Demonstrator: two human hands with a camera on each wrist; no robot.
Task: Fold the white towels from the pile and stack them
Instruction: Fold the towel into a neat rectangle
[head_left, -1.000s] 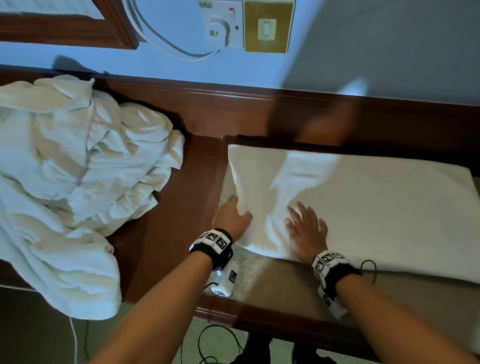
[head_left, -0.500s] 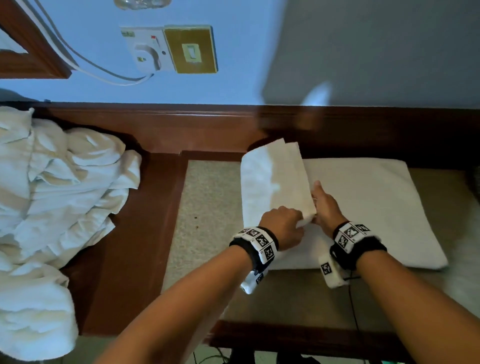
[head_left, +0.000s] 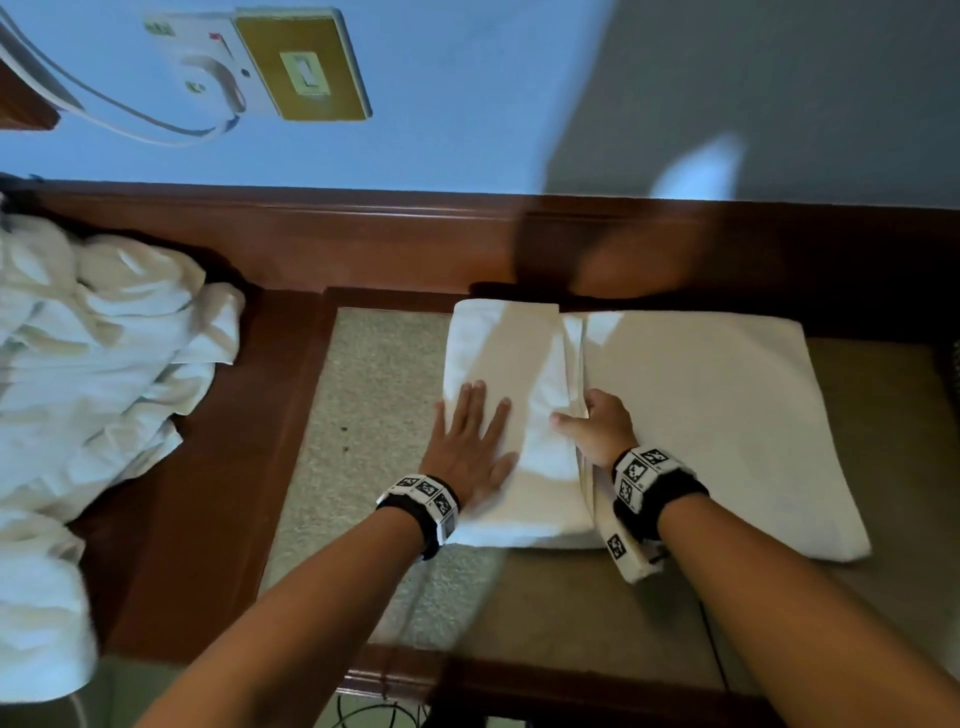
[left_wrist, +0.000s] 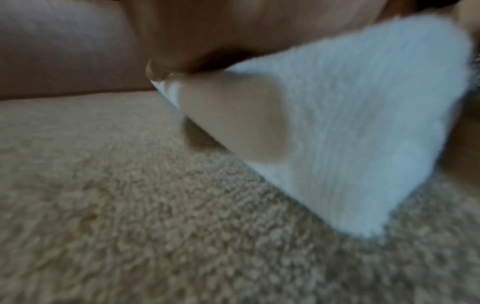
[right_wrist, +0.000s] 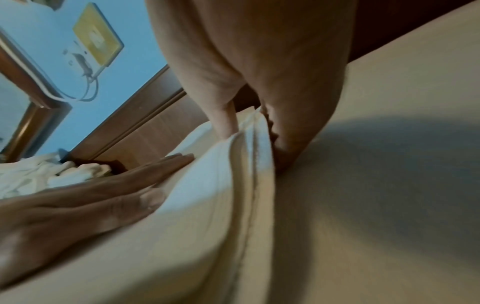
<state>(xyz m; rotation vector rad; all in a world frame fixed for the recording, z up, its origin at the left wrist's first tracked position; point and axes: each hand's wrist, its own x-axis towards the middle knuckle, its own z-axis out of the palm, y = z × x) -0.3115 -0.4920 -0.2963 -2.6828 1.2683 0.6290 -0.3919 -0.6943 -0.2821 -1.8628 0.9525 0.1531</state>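
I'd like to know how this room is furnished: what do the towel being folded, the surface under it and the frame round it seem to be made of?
The towel looks like white cotton terry, matte: the left wrist view shows fuzzy nap. The surface looks like beige looped carpet or mat, nubbly and dull. The frame seems to be reddish-brown wood or veneer, polished, with soft sheen.

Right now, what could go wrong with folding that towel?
The left hand presses flat on the folded flap while the right hand pinches its free edge. If that pinch slips, the flap might spring open.

The towel layers look a bit uneven at that edge, so the fold may turn out crooked.

The messy pile lies near the table's edge and might slide off.
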